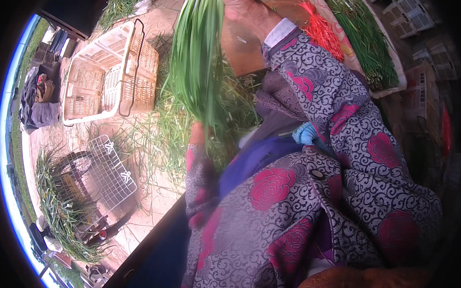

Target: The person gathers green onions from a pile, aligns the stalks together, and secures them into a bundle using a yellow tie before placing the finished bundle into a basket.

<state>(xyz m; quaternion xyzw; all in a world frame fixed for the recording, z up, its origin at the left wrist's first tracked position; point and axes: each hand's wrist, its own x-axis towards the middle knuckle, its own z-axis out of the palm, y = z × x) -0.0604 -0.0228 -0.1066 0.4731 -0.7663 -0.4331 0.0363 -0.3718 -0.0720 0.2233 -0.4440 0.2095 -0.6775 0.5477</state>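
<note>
head view: the bunch of green leaves (197, 59) hangs just right of the white crate (112, 89). the right hand (238, 5), above and right of the crate, is closed around the bunch's upper end, partly cropped. the left hand (197, 131), below and right of the crate, is mostly behind the bunch; its grip cannot be told. red strings (322, 31) lie well right of the crate.

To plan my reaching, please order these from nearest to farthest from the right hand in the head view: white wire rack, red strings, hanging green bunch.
From the right hand:
1. Hanging green bunch, at the hand.
2. Red strings, to its right.
3. White wire rack, lower left.
</note>
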